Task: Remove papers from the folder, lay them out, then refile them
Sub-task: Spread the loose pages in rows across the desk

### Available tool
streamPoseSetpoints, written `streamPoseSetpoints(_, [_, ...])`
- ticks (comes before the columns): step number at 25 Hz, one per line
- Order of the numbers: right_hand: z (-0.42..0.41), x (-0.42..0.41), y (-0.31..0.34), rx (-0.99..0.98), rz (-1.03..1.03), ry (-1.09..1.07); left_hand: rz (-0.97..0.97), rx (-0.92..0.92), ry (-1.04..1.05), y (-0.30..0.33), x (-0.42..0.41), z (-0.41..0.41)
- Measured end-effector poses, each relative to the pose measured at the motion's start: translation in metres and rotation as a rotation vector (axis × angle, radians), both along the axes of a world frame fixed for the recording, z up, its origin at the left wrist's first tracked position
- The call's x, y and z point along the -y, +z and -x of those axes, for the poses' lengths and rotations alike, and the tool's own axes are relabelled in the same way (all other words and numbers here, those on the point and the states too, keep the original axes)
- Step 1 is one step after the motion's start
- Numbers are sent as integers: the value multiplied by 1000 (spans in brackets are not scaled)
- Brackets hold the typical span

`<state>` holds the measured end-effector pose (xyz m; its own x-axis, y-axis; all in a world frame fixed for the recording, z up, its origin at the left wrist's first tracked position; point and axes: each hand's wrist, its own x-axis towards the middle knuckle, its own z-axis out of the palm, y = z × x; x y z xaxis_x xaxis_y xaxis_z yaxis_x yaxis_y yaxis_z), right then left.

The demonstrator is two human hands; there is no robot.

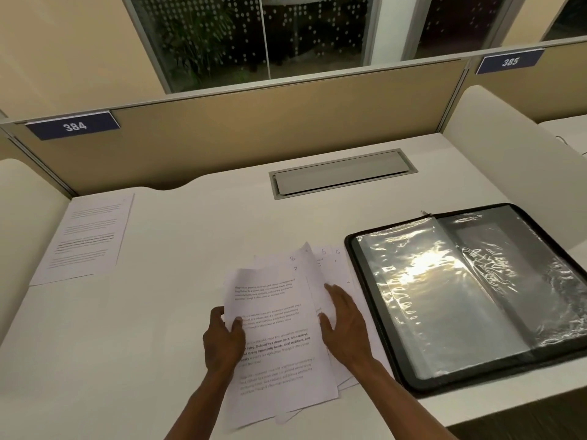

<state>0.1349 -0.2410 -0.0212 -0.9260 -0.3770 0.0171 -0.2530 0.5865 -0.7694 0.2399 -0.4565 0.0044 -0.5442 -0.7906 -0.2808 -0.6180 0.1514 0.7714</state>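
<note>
One printed sheet (84, 238) lies alone at the desk's (178, 312) left. The left hand (224, 339) pinches the top page of a loose paper stack (276, 331); the right hand (344, 322) rests flat on it. One open folder (470, 290) lies right.

The desk (178, 236) lies bare between the single sheet (85, 239) at far left and the loose pile of papers (279, 328) near the front edge. The open folder (470, 296) fills the right side, just beside the pile. Behind, the cable hatch (343, 176) looks flush, and the partition (254, 128) walls off the back.
</note>
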Motion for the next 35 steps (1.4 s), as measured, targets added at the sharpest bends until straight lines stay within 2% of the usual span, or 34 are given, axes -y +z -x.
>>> streamPoseSetpoints(3, [11,-3,5,107,44,-133,9,-27,10,-4,3,-3])
streamPoseSetpoints(6, [17,-6,5,120,-12,-129,26,-23,34,-8,6,-7])
streamPoseSetpoints(12, [14,-3,8,193,24,-168,77,-7,102,4,7,-8])
streamPoseSetpoints(14, [11,-1,7,198,29,-182,194,20,92,2,8,-8])
streamPoseSetpoints(17, [10,4,5,206,19,-196,491,-21,-133,0,0,-4])
streamPoseSetpoints(19, [6,6,3,165,-7,-166,506,-75,-387,-6,-14,3])
streamPoseSetpoints(22, [5,3,-6,-29,-85,-167,445,61,-608,-24,-32,6])
streamPoseSetpoints(23, [7,1,-8,-69,-157,-155,445,91,-623,-30,-34,6])
streamPoseSetpoints(26, [11,-3,-2,21,-458,32,486,107,-636,-41,-33,2])
streamPoseSetpoints(27, [11,-3,-1,19,-500,89,502,105,-632,-42,-31,0])
streamPoseSetpoints(29, [10,0,-1,-21,-478,124,520,110,-605,-41,-27,0])
streamPoseSetpoints(33, [10,3,-3,18,-286,105,535,147,-595,-42,-23,-1])
streamPoseSetpoints(35, [12,1,-5,-15,-333,63,537,159,-622,-43,-22,-1])
